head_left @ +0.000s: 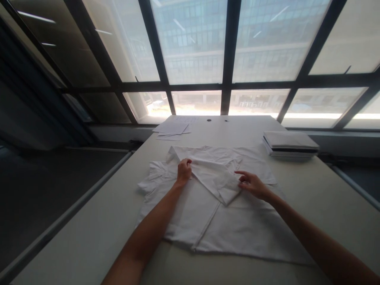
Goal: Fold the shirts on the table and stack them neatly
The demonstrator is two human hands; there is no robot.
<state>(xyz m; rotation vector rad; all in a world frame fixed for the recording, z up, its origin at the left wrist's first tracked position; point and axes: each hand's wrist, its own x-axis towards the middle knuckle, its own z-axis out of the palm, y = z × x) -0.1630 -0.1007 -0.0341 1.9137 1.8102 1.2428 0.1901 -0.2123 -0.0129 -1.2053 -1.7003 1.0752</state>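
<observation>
A white short-sleeved shirt (190, 213) lies spread on the white table, one sleeve out to the left. Part of its cloth is turned over into a pointed flap across the middle. With fingers curled closed, my left hand (184, 171) grips the shirt at the flap's upper left. My right hand (252, 185) is at the flap's right end, its index finger stretched out and the thumb and other fingers pinched at the cloth's edge. The fingertips of my left hand are partly hidden.
Toward the far right of the table (103, 233) sits a stack of folded cloth (291, 143), white with a dark layer. Loose sheets of paper (172, 128) lie at the far left. Large framed windows (190, 47) rise behind the table, and a dark curtain (32, 95) hangs at left.
</observation>
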